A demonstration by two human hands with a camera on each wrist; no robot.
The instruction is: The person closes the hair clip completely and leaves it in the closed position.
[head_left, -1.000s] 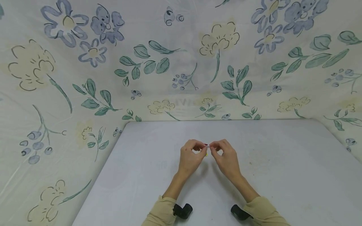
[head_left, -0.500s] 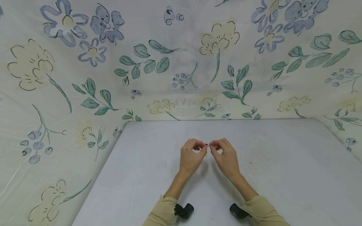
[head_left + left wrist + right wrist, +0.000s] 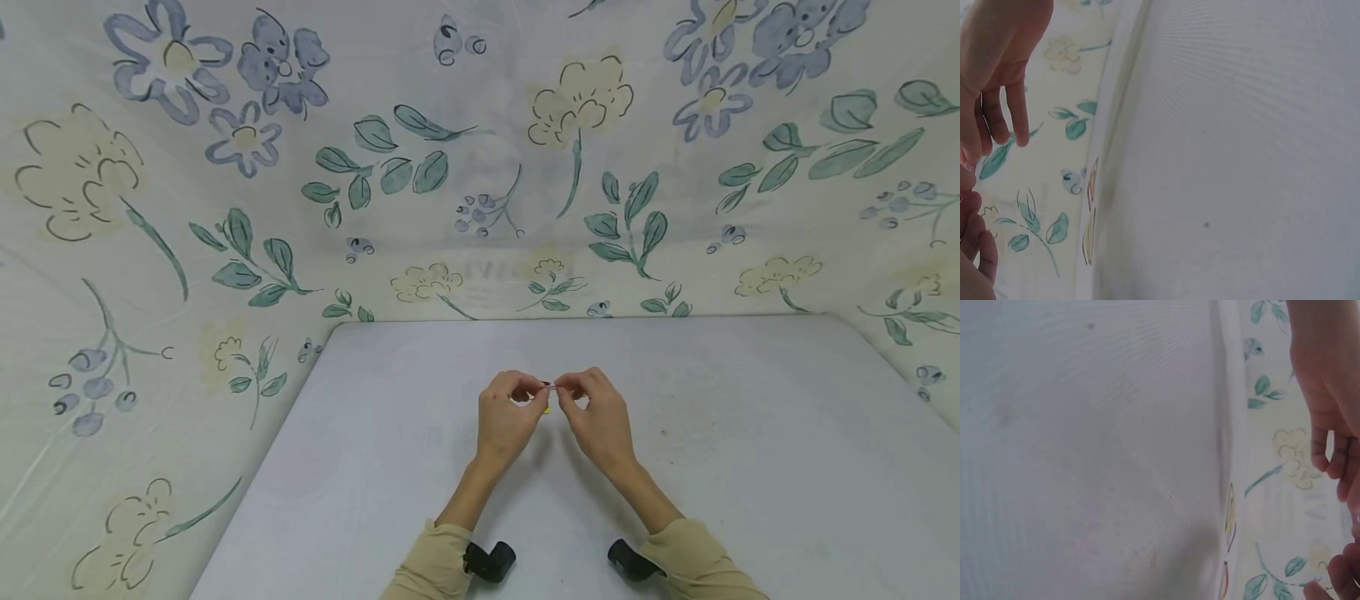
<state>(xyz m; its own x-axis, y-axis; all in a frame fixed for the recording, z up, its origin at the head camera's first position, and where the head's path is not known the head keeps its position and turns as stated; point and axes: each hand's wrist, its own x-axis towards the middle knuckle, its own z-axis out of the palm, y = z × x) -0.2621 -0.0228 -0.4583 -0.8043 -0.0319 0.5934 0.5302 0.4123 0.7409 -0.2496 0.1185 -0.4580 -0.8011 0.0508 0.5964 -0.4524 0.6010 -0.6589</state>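
Observation:
My left hand (image 3: 509,423) and right hand (image 3: 601,421) meet above the middle of the table, fingertips almost touching. Between them they pinch a small, thin, pinkish thing (image 3: 552,387), mostly covered by the fingers; its kind is too small to tell. A yellow bit (image 3: 547,409) shows just below the fingertips, partly hidden by the left thumb. In the left wrist view, a thin reddish loop-like outline (image 3: 1092,184) and a yellow one (image 3: 1089,240) lie low on the table. The right wrist view shows the same yellow outline (image 3: 1230,519) and red outline (image 3: 1225,578).
A white table (image 3: 375,433) spreads under both arms. Behind and to the sides hangs a floral sheet (image 3: 480,283). Black wrist devices (image 3: 491,562) sit at both cuffs.
Both hands keep nearly the same place and pinch, with only tiny shifts of the fingertips. The wrists have drawn slightly closer together.

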